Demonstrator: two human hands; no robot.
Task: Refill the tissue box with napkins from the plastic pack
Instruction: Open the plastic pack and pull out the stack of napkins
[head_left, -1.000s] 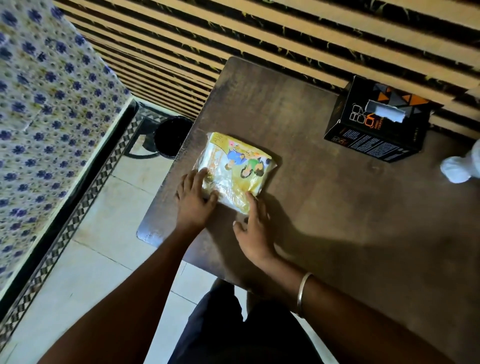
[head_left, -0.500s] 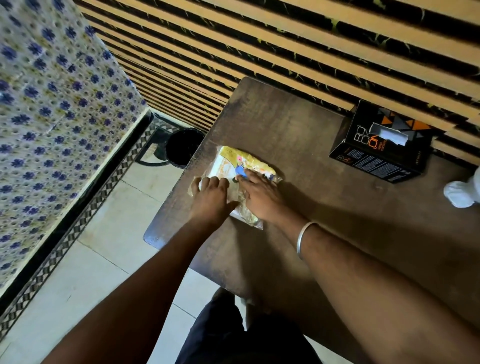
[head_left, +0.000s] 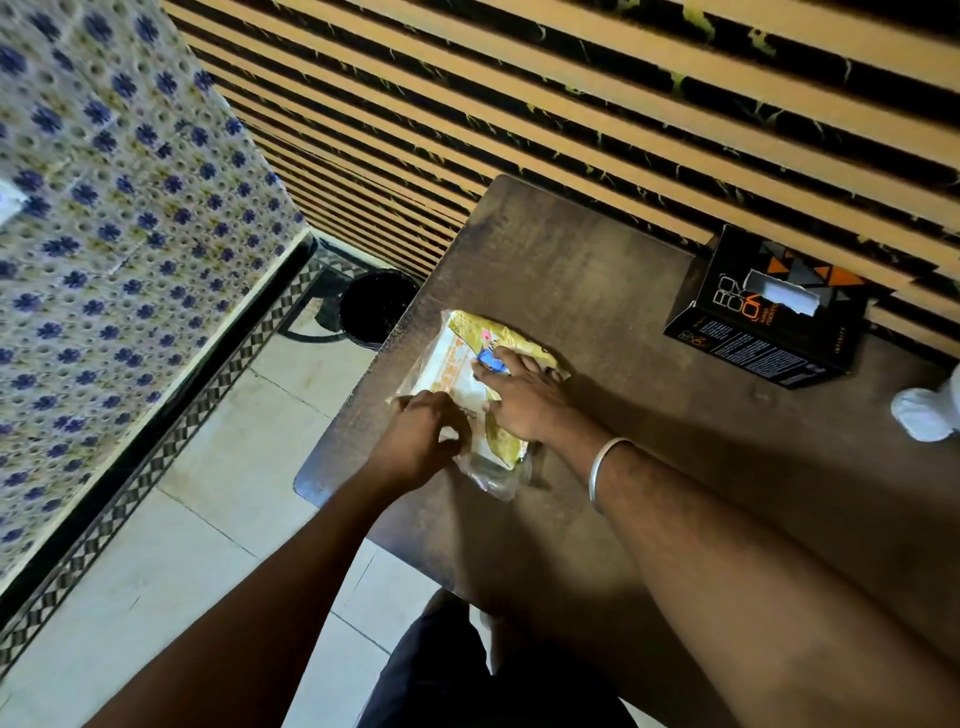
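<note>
Head view: I see my left hand (head_left: 421, 441) pinching the napkin pack's (head_left: 467, 364) clear edge. My right hand (head_left: 524, 400) presses flat on it, fingers spread, tissue box (head_left: 748, 332) well apart.

The scene is dim and warm-toned, with light falling from the upper left: the floor tiles (head_left: 171, 545) and the patterned cloth (head_left: 104, 260) read brightest, while the dark surface (head_left: 701, 467) swallows detail. Shadows of the arms spread to the right and toward the viewer across it. A soft sheen runs along its near left edge, and the pack (head_left: 467, 364) shows small glints on its plastic. The wide-angle lens bends the wall slats (head_left: 571, 104) and stretches the forearms at the bottom. The cloth at far left is smeared and soft; the box (head_left: 769, 312) print stays legible.
</note>
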